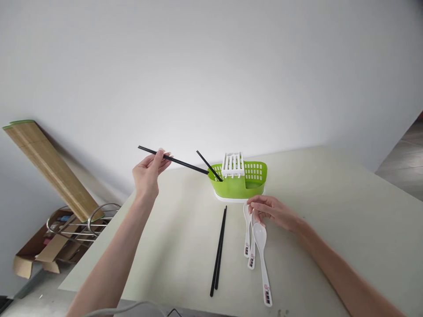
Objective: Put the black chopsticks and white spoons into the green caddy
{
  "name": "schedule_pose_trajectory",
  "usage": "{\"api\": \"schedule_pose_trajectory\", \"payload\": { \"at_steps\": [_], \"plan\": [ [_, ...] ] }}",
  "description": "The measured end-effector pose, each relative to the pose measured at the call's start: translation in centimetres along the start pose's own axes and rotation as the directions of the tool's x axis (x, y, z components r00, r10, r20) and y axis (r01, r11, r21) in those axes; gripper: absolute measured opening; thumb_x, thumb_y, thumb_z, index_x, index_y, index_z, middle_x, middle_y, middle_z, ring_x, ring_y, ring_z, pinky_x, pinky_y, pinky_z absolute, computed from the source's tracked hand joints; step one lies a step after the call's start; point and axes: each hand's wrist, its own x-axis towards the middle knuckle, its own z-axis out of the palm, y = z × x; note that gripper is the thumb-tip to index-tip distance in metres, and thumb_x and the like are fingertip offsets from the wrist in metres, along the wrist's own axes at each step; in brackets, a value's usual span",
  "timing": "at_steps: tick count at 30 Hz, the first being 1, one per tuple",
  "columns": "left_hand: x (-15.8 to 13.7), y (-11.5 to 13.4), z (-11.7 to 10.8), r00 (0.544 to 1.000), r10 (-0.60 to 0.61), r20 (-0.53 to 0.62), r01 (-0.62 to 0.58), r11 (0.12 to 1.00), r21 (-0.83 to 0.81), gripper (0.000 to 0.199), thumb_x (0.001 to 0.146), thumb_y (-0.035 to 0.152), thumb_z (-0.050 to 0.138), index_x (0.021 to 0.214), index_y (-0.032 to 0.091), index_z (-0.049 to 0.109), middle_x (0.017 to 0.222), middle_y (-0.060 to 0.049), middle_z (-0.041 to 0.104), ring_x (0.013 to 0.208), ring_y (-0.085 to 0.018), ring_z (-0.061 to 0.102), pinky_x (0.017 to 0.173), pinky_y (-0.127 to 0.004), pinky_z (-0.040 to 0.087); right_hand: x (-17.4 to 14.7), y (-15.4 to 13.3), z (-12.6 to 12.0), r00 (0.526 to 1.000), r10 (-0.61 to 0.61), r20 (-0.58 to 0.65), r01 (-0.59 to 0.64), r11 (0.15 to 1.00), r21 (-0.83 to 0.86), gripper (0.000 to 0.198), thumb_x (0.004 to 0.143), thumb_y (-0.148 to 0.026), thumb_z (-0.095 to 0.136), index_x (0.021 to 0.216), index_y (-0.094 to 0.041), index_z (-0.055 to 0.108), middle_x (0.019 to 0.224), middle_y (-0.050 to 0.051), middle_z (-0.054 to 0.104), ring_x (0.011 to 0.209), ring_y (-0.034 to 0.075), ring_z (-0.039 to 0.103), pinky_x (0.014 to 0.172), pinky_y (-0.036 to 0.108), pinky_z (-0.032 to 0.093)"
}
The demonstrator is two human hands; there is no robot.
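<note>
My left hand [150,171] pinches a black chopstick [180,161] near its upper end; the stick slants down to the right, its tip at the rim of a green cutlery holder [238,181] with a white rack on top. Another black chopstick [209,166] leans inside the holder's left compartment. My right hand [271,211] rests on the table just in front of the holder, fingertips on the bowls of three white spoons [260,246] lying side by side. A pair of black chopsticks [218,251] lies on the table left of the spoons.
The pale table [330,211] stands against a white wall. Off its left edge on the floor are a metal wire rack [89,222], an open cardboard box [39,251] and a leaning bamboo mat [49,165]. A cable lies at the table's near edge.
</note>
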Motion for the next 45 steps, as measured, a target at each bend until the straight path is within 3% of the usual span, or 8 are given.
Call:
{"api": "schedule_pose_trajectory", "payload": {
  "at_steps": [9, 21, 27, 33, 36, 39, 42, 45],
  "plan": [
    [0.3, -5.1, 5.0, 0.977, -0.197, 0.085, 0.195, 0.98, 0.032, 0.044, 0.071, 0.05, 0.091, 0.083, 0.01, 0.076, 0.097, -0.015, 0.081, 0.088, -0.022, 0.078, 0.097, -0.041, 0.064, 0.0, -0.3, -0.1, 1.0, 0.017, 0.003, -0.017, 0.999, 0.031, 0.037, 0.09, -0.052, 0.076, 0.108, -0.019, 0.073, 0.096, 0.005, 0.068, 0.069, 0.014, 0.063, 0.056, 0.029, 0.049],
    [1.3, -9.0, 7.4, 0.924, -0.349, 0.155, 0.311, 0.924, 0.223, 0.04, 0.067, 0.047, 0.093, 0.079, 0.012, 0.077, 0.09, -0.013, 0.08, 0.078, -0.022, 0.078, 0.091, -0.041, 0.066, -0.1, -0.8, -0.2, 1.0, 0.015, -0.019, -0.014, 0.999, 0.034, 0.035, 0.091, -0.051, 0.076, 0.107, -0.02, 0.073, 0.099, 0.005, 0.07, 0.071, 0.014, 0.062, 0.061, 0.03, 0.049],
    [1.6, -9.8, 7.6, 0.93, -0.343, 0.129, 0.286, 0.899, 0.331, 0.042, 0.066, 0.051, 0.092, 0.072, 0.015, 0.072, 0.075, -0.008, 0.074, 0.077, -0.025, 0.079, 0.08, -0.037, 0.065, 0.1, -0.7, -0.3, 0.999, 0.034, -0.022, -0.034, 0.999, 0.005, 0.04, 0.087, -0.054, 0.079, 0.106, -0.02, 0.074, 0.1, 0.006, 0.071, 0.072, 0.014, 0.061, 0.065, 0.031, 0.051],
    [1.4, -9.9, 8.1, 0.923, -0.347, 0.167, 0.248, 0.868, 0.43, 0.043, 0.061, 0.051, 0.095, 0.071, 0.015, 0.073, 0.081, -0.01, 0.077, 0.075, -0.026, 0.078, 0.068, -0.032, 0.061, 0.0, -0.6, -0.4, 0.999, 0.035, -0.016, -0.035, 0.999, -0.012, 0.038, 0.09, -0.052, 0.077, 0.108, -0.019, 0.073, 0.102, 0.007, 0.071, 0.075, 0.014, 0.061, 0.066, 0.031, 0.051],
    [0.9, -9.9, 7.8, 0.91, -0.365, 0.195, 0.247, 0.857, 0.451, 0.049, 0.06, 0.055, 0.094, 0.082, 0.015, 0.074, 0.093, -0.012, 0.079, 0.075, -0.025, 0.077, 0.066, -0.032, 0.06, 0.0, -0.5, -0.5, 0.999, 0.037, -0.022, -0.037, 0.999, -0.02, 0.039, 0.089, -0.053, 0.077, 0.108, -0.02, 0.074, 0.102, 0.007, 0.071, 0.076, 0.015, 0.061, 0.067, 0.031, 0.051],
    [-0.1, -10.1, 6.8, 0.923, -0.336, 0.186, 0.226, 0.866, 0.445, 0.057, 0.068, 0.065, 0.086, 0.095, 0.016, 0.072, 0.105, -0.013, 0.077, 0.072, -0.021, 0.075, 0.065, -0.032, 0.06, 0.0, -0.6, -0.5, 0.999, 0.037, -0.034, -0.037, 0.999, -0.02, 0.04, 0.087, -0.054, 0.078, 0.107, -0.02, 0.075, 0.102, 0.007, 0.072, 0.075, 0.015, 0.061, 0.068, 0.032, 0.052],
    [-1.7, -10.6, 5.0, 0.942, -0.284, 0.18, 0.158, 0.846, 0.509, 0.056, 0.08, 0.072, 0.07, 0.095, 0.018, 0.067, 0.099, -0.01, 0.074, 0.065, -0.018, 0.07, 0.061, -0.03, 0.056, 0.0, -0.6, -0.5, 0.999, 0.031, -0.044, -0.032, 0.999, -0.021, 0.04, 0.087, -0.054, 0.078, 0.108, -0.02, 0.075, 0.102, 0.007, 0.072, 0.077, 0.016, 0.062, 0.069, 0.032, 0.052],
    [-4.2, -11.4, 3.1, 0.899, -0.318, 0.3, 0.059, 0.768, 0.638, 0.048, 0.082, 0.069, 0.066, 0.085, 0.021, 0.066, 0.085, -0.005, 0.072, 0.063, -0.017, 0.064, 0.06, -0.029, 0.049, 0.0, -0.5, -0.5, 0.998, 0.028, -0.062, -0.03, 0.999, -0.02, 0.039, 0.087, -0.054, 0.078, 0.107, -0.021, 0.075, 0.101, 0.006, 0.071, 0.078, 0.016, 0.062, 0.07, 0.032, 0.052]
  ]
}}
